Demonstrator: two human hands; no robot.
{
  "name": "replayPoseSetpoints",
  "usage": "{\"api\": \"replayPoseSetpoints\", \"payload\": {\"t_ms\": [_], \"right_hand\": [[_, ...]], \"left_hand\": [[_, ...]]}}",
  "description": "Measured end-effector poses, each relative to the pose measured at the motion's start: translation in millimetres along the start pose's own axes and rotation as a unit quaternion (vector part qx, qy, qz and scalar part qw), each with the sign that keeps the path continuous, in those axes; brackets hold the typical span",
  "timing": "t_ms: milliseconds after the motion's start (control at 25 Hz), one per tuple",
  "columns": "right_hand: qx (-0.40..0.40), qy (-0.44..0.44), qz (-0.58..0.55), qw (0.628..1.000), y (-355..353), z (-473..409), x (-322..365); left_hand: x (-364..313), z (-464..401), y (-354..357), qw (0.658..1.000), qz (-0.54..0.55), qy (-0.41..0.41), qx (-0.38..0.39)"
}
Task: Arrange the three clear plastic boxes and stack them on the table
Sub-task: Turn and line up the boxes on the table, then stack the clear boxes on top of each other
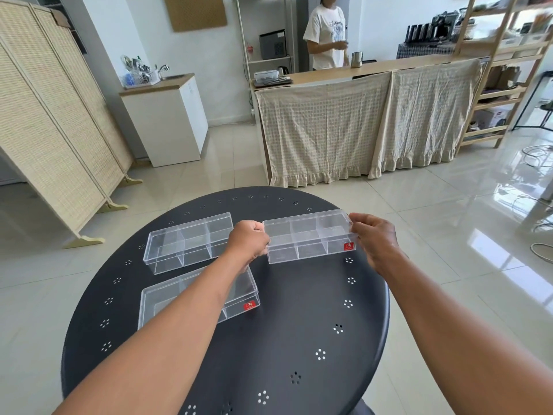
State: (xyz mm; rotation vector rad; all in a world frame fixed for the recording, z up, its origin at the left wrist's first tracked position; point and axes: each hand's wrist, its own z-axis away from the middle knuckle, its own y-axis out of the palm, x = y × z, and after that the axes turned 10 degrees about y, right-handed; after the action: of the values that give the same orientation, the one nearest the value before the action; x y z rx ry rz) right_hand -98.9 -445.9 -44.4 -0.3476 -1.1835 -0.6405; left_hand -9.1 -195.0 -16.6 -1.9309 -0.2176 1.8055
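Note:
Three clear plastic boxes with inner dividers are over a round dark table. The right box, with a red sticker at its near right corner, is held at both short ends: my left hand grips its left end, my right hand its right end. It looks slightly raised off the table, though I cannot be sure. The far left box lies flat on the table. A near left box, also with a red sticker, lies below it, partly hidden by my left forearm.
The table has small perforated flower patterns and its edge curves close on all sides. Beyond it are a tiled floor, a cloth-draped counter with a person standing behind it, a folding screen at left and wooden shelves at right.

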Motion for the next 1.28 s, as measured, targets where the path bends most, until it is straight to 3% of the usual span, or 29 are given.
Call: {"api": "replayPoseSetpoints", "payload": {"t_ms": [160, 360, 520, 680, 880, 1080, 1200, 1280], "right_hand": [[0.01, -0.012, 0.049, 0.999, -1, 11, -3], [-0.093, -0.146, 0.221, 0.96, 17, 38, 9], [-0.038, -0.189, 0.242, 0.951, 58, 76, 20], [0.038, -0.197, 0.251, 0.947, 111, 100, 18], [0.118, -0.173, 0.286, 0.935, 185, 104, 3], [0.104, -0.118, 0.362, 0.919, 239, 73, -7], [0.059, -0.059, 0.343, 0.936, 253, 38, -9], [0.063, 0.015, 0.269, 0.961, 254, 20, -11]], "left_hand": [[6, 1, -1, 0.997, -0.073, 0.014, 0.026], [-13, 21, -26, 0.991, -0.114, 0.063, -0.025], [6, 50, -94, 0.985, -0.104, 0.077, -0.113], [42, 75, -166, 0.975, -0.08, 0.037, -0.203], [79, 82, -214, 0.972, -0.018, -0.019, -0.234], [110, 47, -216, 0.97, 0.018, -0.061, -0.235], [126, 18, -211, 0.974, 0.036, -0.079, -0.209], [132, 6, -208, 0.978, 0.043, -0.088, -0.182]]}}
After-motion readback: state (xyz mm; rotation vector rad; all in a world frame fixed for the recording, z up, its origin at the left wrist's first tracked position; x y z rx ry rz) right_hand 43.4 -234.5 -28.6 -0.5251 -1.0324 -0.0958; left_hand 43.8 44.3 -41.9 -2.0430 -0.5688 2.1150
